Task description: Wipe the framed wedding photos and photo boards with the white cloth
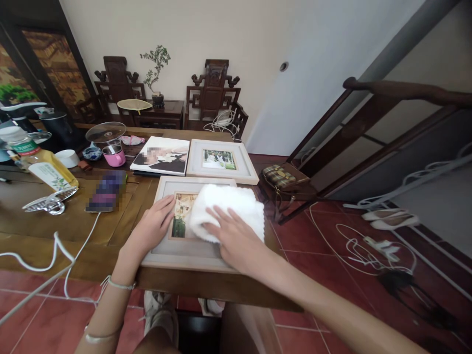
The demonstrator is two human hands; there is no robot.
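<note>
A framed photo (184,250) with a pale wide border lies flat near the front edge of the wooden table (44,221). My left hand (153,226) rests flat on the frame's left side, fingers stretched out. My right hand (232,238) presses flat on a white folded cloth (230,201) that covers the right part of the picture. Behind it lie a second framed photo (221,161) and an unframed photo print (162,156).
On the table's left stand a pink mug (114,156), a phone (106,191), a bottle (40,164), a white bowl (68,158) and a cable (55,246). Carved chairs (214,98) line the wall. A stair rail (387,98), shoes (391,219) and cords are to the right.
</note>
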